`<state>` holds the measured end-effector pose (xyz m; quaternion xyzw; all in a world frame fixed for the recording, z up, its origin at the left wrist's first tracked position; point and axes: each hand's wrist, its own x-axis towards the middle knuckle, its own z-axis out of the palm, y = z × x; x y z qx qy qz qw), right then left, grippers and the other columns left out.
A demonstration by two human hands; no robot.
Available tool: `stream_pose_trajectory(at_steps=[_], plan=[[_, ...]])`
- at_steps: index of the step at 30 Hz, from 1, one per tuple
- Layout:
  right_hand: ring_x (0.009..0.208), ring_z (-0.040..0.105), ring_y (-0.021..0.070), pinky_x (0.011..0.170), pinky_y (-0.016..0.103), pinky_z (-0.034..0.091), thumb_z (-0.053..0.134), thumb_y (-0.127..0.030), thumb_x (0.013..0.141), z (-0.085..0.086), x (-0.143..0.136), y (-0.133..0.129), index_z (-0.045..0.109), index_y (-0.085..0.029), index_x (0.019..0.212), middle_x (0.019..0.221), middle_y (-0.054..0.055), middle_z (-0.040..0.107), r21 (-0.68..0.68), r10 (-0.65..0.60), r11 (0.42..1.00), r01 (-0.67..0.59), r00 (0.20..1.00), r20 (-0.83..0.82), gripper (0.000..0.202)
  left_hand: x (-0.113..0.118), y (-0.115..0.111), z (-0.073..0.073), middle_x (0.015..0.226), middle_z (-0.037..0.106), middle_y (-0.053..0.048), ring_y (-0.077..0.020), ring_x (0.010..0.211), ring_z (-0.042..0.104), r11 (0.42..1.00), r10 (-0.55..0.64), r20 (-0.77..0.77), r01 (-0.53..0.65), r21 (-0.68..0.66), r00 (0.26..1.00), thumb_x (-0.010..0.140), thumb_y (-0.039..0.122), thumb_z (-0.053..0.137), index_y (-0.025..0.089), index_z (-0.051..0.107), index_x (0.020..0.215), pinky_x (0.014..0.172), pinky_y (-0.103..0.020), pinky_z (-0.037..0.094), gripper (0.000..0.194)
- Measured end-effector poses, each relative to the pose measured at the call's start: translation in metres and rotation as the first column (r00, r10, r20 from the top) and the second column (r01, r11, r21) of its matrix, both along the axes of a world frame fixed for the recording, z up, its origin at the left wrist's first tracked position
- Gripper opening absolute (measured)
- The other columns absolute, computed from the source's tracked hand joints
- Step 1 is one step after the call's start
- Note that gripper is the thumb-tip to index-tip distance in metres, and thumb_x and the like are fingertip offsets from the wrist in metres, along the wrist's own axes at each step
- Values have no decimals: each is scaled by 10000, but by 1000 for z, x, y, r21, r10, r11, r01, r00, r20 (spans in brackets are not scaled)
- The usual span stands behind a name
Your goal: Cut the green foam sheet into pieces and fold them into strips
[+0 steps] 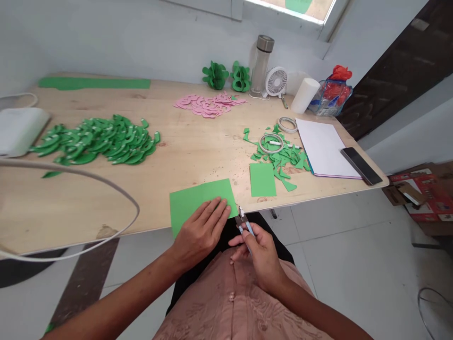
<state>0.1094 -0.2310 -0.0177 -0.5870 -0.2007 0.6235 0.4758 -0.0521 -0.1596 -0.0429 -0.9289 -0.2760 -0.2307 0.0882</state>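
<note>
My left hand [207,226] lies flat with its fingers stretched out on a sheet of green paper [193,198] at the table's front edge. Part of the sheet juts past that edge. Just to the right, over my lap, my right hand [260,250] is closed around small scissors [244,222] with light blue handles. Their tips are close beside the sheet's right corner; whether they touch it I cannot tell. A smaller green paper rectangle [263,180] lies farther right, next to a heap of green paper scraps [283,158].
Green cut pieces [102,139] are heaped at left, pink ones [208,104] at the back. Two tape rolls [271,143], white paper [323,146] and a phone [361,165] lie right. A bottle [260,71] and fan [276,82] stand behind. A white cable [120,189] loops at left.
</note>
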Motion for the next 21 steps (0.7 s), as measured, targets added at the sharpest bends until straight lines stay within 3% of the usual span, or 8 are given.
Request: stream_pose_trajectory(at_steps=[5,14,21], plan=[[412,572,104,450,219,443,654,-589,706,-3,-4,2,555,-175,879,708,30,708,39,-3,999,2,999,46,460,1,-2,-6,1324,580,-157,-267,1284,496,1000,21,-4,-21,23,1000,925,89,381,122,438,1389,1065,-427,404,469],[378,552,91,396,194,385,614,-581,737,-3,-9,3,554,-168,900,684,20,701,43,-11,999,7,996,89,447,10,-1,0,1392,515,-161,-297,1244,522,991,136,-129,-132,36,982,920,102,349,93,531,1305,1015,-432,400,426],[288,315,27,311,180,193,577,-521,776,1,-7,4,567,-167,856,637,0,672,49,-15,999,7,987,161,363,8,2,-3,1346,554,-184,-335,1271,493,996,86,-101,-83,37,991,911,111,360,69,561,1265,1059,-484,377,409]])
